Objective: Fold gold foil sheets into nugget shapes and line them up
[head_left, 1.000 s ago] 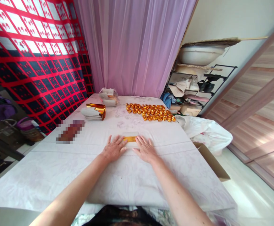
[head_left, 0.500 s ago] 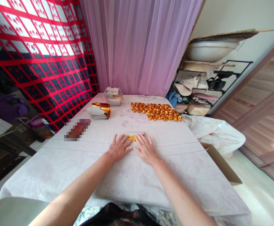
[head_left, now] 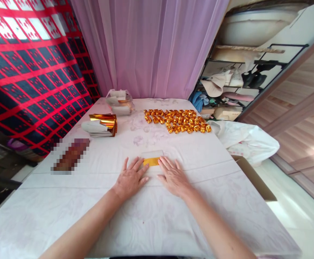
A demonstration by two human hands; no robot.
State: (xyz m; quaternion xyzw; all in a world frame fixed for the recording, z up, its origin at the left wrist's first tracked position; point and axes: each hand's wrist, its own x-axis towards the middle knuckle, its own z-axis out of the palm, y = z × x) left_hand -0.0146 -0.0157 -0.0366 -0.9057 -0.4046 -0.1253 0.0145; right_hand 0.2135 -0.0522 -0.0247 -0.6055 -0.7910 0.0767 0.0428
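Pressing flat on the table [head_left: 65, 201], the left hand [head_left: 131, 177] and right hand [head_left: 173, 176] had drawn slightly apart since half a second before, baring more of the gold strip [head_left: 151, 161] between their fingertips. That suggested the fold was being creased outward. Both hands lay open, palms down, gripping nothing; the strip sat just beyond them, touching the fingertips, well short of the folded gold pieces [head_left: 177, 121].

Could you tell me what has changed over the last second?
Little: the left hand and right hand stay flat on the gold foil sheet, their fingers sliding slightly along its fold. Nothing was picked up or released. The foil stack and folded gold pieces stayed put.
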